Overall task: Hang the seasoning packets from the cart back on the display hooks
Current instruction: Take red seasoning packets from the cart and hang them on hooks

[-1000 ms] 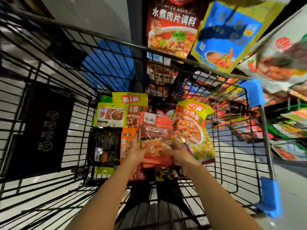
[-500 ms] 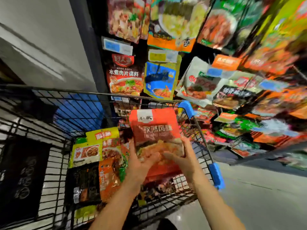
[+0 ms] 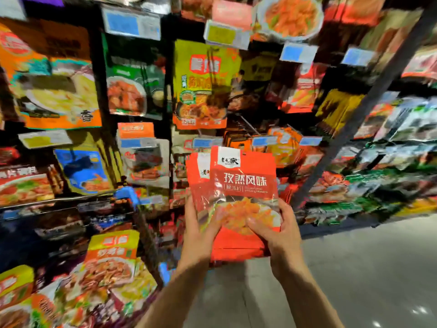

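Red seasoning packets [image 3: 243,185], at least two stacked, pinched low by left hand [image 3: 201,235] and right hand [image 3: 276,233]; risk: rear packet slides loose, hang-holes misalign at hook.

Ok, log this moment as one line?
stage: carrying to display | hands: left and right hold red packets | hung: not yet | cart: more packets

Red packets [image 3: 243,185] lifted out of cart [image 3: 127,197], now raised before display.
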The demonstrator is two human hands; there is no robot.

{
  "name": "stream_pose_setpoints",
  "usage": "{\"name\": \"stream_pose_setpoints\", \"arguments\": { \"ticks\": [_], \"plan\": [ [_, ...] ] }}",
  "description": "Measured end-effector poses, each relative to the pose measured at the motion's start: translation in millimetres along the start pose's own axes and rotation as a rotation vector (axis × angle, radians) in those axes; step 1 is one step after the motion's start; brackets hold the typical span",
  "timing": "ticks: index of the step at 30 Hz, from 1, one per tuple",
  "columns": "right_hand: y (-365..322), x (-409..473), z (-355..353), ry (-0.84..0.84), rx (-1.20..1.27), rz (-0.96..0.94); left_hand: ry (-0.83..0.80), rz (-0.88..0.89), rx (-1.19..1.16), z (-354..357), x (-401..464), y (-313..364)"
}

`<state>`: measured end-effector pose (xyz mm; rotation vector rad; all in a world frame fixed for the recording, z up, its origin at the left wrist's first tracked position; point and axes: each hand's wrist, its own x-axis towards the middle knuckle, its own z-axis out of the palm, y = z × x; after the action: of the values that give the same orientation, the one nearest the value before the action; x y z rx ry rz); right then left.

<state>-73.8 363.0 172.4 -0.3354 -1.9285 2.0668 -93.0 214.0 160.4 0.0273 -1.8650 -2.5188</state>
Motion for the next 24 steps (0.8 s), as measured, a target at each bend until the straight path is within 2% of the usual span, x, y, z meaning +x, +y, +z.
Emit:
{"name": "stream_pose_setpoints", "arguments": {
  "ticks": [4,9,18,24],
  "plan": [
    [-20.2,30.4,-84.1,0.111,0.072,-0.038,-0.133,0.118,-0.023,96.9,3.9,-3.4],
    [-44.3,76.4,-140.6,0.15,0.218,-0.028,-0.173,0.212,-0.01,171.4,30.8,0.9],
    [-122.3,191.4,-182.3,0.264,0.305,-0.275,-0.252,0.369,-0.093,276.7,122.8,30.7],
    [-187.8,278.8,-187.4,0.193,0.332,-0.434,-0.257,0.547,-0.128,333.9,185.6,75.1]
  ]
}}
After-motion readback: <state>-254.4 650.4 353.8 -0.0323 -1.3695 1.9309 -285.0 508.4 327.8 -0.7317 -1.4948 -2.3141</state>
